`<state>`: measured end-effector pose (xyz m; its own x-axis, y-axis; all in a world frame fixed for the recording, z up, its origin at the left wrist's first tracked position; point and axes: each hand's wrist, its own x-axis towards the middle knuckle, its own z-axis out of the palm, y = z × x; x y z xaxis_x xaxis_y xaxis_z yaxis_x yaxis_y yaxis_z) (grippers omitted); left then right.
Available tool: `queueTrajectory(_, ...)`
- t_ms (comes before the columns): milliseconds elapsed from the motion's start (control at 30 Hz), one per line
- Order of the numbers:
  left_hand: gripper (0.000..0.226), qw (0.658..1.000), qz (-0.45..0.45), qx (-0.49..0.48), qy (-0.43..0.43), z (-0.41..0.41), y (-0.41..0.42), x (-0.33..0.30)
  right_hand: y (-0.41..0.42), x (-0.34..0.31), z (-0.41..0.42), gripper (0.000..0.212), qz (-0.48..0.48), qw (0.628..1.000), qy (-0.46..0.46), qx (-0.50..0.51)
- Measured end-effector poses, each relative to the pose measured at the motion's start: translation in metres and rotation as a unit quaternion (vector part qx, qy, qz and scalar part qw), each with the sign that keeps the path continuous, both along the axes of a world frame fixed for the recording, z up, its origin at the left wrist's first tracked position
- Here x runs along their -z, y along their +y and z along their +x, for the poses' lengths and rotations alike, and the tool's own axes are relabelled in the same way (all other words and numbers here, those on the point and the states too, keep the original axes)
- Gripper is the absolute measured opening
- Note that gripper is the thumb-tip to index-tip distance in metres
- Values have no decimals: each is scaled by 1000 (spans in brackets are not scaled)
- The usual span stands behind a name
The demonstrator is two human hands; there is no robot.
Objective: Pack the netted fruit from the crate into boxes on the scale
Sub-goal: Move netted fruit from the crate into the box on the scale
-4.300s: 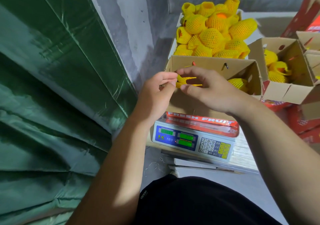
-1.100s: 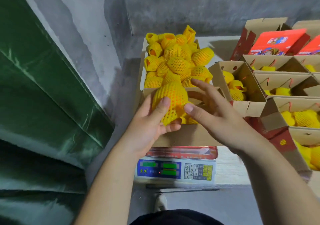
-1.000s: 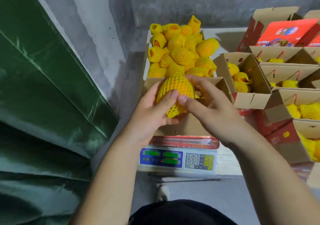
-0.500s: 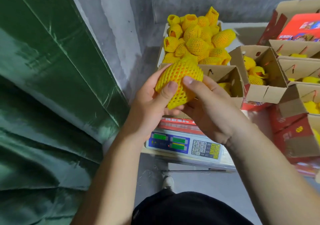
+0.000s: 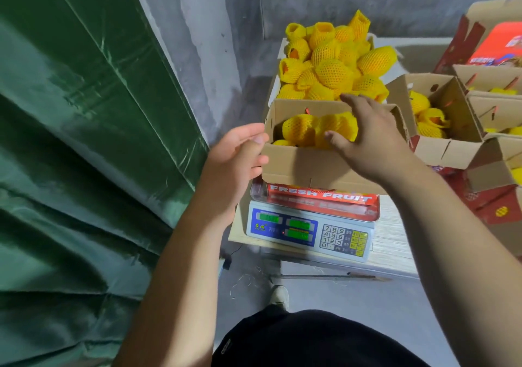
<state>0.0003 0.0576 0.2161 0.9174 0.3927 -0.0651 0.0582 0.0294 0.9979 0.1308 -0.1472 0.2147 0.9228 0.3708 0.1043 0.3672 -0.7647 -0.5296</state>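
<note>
Two bare hands at open brown cardboard box (image 5: 310, 166) sitting on white digital scale (image 5: 308, 229). Right hand (image 5: 367, 138) spread over yellow foam-netted fruit (image 5: 319, 129) inside box, thumb and fingers touching netting. Left hand (image 5: 237, 157) loosely open, holding nothing, touching box's left corner. More netted fruit heaped in crate (image 5: 278, 84) just behind box. Filled cardboard boxes (image 5: 440, 129) to right.
</note>
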Motion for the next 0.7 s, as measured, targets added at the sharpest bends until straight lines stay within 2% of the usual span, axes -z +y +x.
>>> queueTrajectory(167, 18, 1000, 22, 5, 20, -1, 0, 6, -2, 5, -29, 56, 86, 995, 33, -34)
queueTrajectory(400, 18, 998, 47, 17, 33, 3, -2, 11, -3, -1, -36, 50, 172, 982, 51, -52)
queueTrajectory(700, 20, 998, 54, 28, 34, 11, 4, 15, 0, 11, -29, 43, 224, 972, 58, -51)
